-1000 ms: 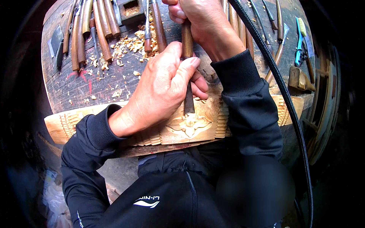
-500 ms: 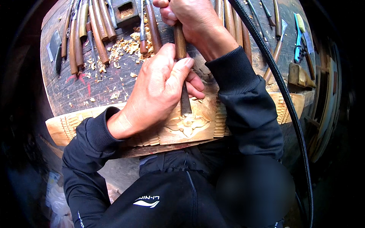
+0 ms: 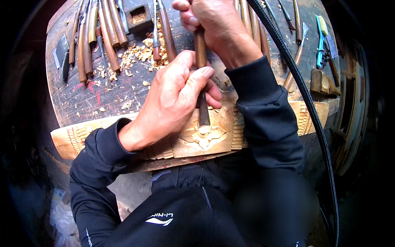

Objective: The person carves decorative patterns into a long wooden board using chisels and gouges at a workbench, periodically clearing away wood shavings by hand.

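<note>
A long-handled carving chisel (image 3: 200, 49) stands nearly upright between my two hands, its dark steel blade (image 3: 204, 115) pointing toward me. My right hand (image 3: 218, 24) is closed around the upper end of the wooden handle. Lower down, my left hand (image 3: 175, 92) grips the tool where handle meets blade, thumb on top and fingers curled beneath. The blade's tip meets the upper part of a four-petalled flower relief (image 3: 204, 135) on a pale wooden board (image 3: 160, 147). Notched bands are carved either side of the flower. My sleeves hide parts of the board.
Several wooden-handled chisels (image 3: 109, 49) fan out at the far left beside a dark square block (image 3: 138, 17) and wood shavings (image 3: 138, 52). More tools lie far right, with a blue brush (image 3: 320, 45) and a wooden mallet-like piece (image 3: 323, 83). A black braided cable (image 3: 304, 82) hangs across the right.
The chisel's handle and my right hand have shifted slightly right. The blade tip has moved a little right along the flower's upper edge, and my left hand has gone with it.
</note>
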A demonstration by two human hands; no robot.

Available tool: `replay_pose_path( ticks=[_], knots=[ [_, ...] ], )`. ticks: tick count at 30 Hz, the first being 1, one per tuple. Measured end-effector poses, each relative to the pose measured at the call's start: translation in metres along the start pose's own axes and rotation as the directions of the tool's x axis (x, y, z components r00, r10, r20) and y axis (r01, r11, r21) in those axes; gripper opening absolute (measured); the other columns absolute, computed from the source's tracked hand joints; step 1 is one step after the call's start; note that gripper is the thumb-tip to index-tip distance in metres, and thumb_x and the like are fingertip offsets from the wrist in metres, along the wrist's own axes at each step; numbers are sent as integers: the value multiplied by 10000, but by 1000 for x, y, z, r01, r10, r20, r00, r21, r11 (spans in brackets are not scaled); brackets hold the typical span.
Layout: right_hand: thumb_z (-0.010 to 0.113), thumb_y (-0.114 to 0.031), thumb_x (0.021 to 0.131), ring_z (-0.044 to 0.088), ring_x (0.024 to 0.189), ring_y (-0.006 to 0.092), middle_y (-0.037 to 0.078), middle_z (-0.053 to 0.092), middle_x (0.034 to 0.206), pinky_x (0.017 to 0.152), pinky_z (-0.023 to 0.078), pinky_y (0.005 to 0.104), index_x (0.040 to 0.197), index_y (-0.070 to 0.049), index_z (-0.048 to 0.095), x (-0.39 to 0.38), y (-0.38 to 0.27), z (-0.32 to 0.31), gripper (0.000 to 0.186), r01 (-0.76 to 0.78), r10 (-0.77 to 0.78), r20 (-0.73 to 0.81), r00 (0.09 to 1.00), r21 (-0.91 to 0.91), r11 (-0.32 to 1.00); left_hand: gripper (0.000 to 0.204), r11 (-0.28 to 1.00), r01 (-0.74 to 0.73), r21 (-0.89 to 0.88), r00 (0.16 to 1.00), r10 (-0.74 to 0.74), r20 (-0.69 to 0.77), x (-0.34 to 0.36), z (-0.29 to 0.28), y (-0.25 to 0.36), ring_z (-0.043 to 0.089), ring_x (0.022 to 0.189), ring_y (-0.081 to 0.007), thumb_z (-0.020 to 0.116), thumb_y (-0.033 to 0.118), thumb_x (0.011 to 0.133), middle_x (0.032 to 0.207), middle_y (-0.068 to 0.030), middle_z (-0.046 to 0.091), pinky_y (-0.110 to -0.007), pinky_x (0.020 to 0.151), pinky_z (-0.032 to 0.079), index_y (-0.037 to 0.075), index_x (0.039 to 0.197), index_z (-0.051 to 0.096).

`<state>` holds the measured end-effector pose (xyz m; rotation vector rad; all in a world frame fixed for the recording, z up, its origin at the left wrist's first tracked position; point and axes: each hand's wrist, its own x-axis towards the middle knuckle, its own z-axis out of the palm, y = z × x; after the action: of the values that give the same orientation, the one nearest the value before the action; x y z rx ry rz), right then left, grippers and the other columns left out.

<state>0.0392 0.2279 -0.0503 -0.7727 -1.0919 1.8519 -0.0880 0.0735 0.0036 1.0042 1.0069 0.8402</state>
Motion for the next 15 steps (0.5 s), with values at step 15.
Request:
replay_pose_path(
  ticks=[15],
  knots=[
    [543,-332,1181,481,616,86,-10,551,810,551,403,243,1092,-89,550,14,-18,-35,259,155,-132,-228,965,88,984,396,971,133,-200,991,-132,20,1,-7,2,825,946,-239,426,271,1222,1154,-186,767,-304,805,685,5,1515,444]
  ],
)
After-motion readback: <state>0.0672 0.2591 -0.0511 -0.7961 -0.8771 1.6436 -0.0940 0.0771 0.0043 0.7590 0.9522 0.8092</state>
